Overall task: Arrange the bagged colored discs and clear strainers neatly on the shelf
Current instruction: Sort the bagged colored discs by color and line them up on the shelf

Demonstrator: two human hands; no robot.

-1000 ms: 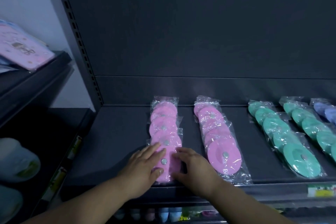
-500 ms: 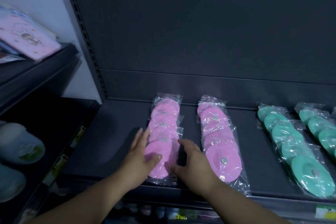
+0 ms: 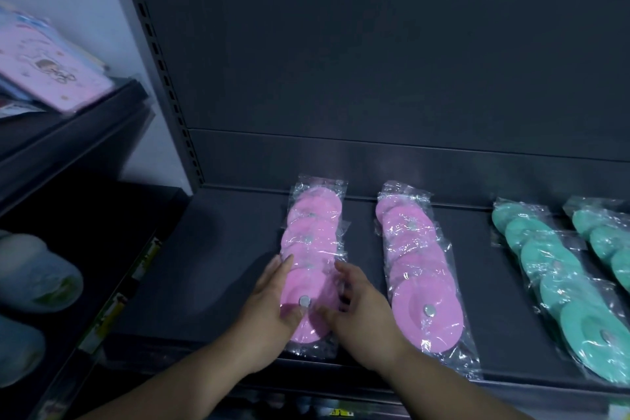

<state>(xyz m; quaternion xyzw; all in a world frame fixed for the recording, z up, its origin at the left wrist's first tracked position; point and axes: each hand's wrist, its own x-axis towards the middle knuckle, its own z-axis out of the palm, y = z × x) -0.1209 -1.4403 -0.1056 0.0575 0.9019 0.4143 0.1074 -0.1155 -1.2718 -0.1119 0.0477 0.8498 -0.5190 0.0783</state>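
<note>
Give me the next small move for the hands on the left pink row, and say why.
Probably press the front pink bag inward and slide it slightly back, squaring it with its row. The left hand and right hand flank its sides, thumbs on the disc, and its near end lies close to the shelf front edge.

Looks like shop. Dark metal shelf (image 3: pixel 211 266) with tall back wall. Post with line of slots (image 3: pixel 155 48) up and left of hands. Left hand (image 3: pixel 269 307) and right hand (image 3: pixel 368 314) press sides of row of bagged pink discs (image 3: pixel 313 225). Second pink row (image 3: pixel 419 269), same goods in clear bags, just right of hands. Green row (image 3: pixel 552 269) farther right. Yellow labels (image 3: pixel 112 310) on edge of next shelf, left of hands. Pink picture pack (image 3: pixel 51 68) on higher shelf, far up left.
</note>
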